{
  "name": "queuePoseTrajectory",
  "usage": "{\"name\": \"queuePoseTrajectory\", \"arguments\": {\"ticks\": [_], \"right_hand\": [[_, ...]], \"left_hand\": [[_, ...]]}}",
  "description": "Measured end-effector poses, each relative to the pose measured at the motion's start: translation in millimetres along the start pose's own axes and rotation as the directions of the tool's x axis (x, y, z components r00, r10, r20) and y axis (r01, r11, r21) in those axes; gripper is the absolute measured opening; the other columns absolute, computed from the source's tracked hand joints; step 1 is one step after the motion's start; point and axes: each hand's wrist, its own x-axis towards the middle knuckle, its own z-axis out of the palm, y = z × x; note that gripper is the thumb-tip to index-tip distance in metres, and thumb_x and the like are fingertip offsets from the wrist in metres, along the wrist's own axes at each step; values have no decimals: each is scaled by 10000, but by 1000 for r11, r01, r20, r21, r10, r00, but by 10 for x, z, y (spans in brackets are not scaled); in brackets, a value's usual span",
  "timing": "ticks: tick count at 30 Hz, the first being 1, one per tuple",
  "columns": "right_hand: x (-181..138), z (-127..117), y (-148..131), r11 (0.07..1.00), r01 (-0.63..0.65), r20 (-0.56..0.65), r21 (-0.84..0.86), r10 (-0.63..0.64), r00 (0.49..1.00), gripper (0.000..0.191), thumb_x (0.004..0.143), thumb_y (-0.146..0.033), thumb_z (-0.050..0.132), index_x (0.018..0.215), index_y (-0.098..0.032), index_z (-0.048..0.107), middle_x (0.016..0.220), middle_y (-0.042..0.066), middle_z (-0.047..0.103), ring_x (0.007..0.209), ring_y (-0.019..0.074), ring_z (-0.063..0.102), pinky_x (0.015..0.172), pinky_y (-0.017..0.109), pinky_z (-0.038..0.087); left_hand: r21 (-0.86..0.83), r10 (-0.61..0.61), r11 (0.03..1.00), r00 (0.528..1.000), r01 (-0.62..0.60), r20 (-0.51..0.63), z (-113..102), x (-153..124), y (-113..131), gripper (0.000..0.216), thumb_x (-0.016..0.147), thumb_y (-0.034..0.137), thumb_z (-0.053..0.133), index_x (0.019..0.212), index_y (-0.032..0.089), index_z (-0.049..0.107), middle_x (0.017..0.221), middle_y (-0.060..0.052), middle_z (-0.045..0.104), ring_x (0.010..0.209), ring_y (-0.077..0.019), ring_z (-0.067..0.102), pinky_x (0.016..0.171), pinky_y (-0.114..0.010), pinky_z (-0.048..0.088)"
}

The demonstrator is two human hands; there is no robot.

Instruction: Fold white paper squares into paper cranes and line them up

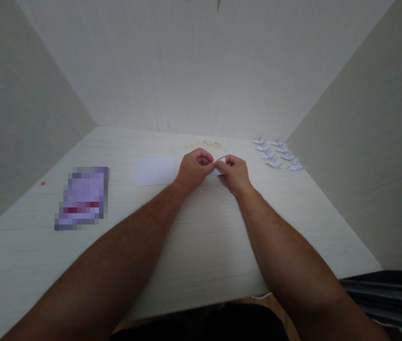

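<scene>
A small white piece of folded paper (pixel 220 166) sits between the two hands, low over the pale wood-grain desk (pixel 201 237), near the middle and towards the far edge. Only a sliver shows between the knuckles, so I cannot tell its shape or how many folds it has.

The left hand (pixel 194 168) is curled into a loose fist, with thumb and forefinger tips pressed together on the paper's left edge. The right hand (pixel 234 173) meets it from 3 o'clock, its fingers (pixel 230 161) bent and pinching the right edge. The two hands nearly touch over the piece. Both bare forearms run back towards 6 o'clock.

At 9 o'clock from the piece, just beside the left hand, a flat white rectangular sheet of paper (pixel 154 171) lies unfolded on the desk. At about 2 o'clock, near the right wall, is a cluster of small white folded paper cranes (pixel 279 154), close together in rough rows. Judging from this, a fair number of figures are finished, the one in the fingers is part-way folded, and at least one sheet is untouched.

Farther out at 8 o'clock lies a purple rectangular packet with a red stripe (pixel 82 198), blurred out, and beyond it at 9 o'clock a tiny red speck (pixel 42 183). A faint brownish stain (pixel 208 143) marks the desk at 12 o'clock, by the back wall. Plain pale walls (pixel 201 71) close the desk in on three sides, and a dark striped object (pixel 386 289) shows off the desk's near right corner at 5 o'clock.
</scene>
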Motion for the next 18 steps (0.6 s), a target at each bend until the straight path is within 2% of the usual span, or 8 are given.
{"name": "queuePoseTrajectory", "arguments": {"ticks": [5, 10, 18], "right_hand": [[7, 7, -6, 999, 42, -6, 12, -42, 999, 151, 624, -284, 763, 646, -187, 649, 572, -32, 617, 529, 99, 528, 499, 227, 418], [13, 0, 9, 997, 52, 0, 53, -52, 999, 144, 620, -265, 776, 644, -185, 658, 561, -36, 616, 520, 94, 525, 504, 227, 399], [12, -3, 18, 996, 25, 1, 84, -25, 1000, 182, 620, -302, 802, 665, -200, 658, 598, -32, 633, 555, 108, 550, 538, 251, 452]], "left_hand": [[31, 38, 999, 999, -38, 4, -9, 9, -17, 178, 626, 183, 736, 696, 171, 572, 597, 32, 607, 548, -73, 524, 524, -202, 392], [-1, 17, 1000, 1000, -17, 9, -17, 22, -44, 212, 616, 190, 746, 688, 175, 547, 615, 25, 620, 571, -81, 544, 538, -205, 403], [-20, 29, 999, 1000, -29, -10, -6, 7, -14, 191, 620, 178, 743, 680, 174, 561, 608, 26, 616, 570, -79, 538, 542, -206, 406]]}}
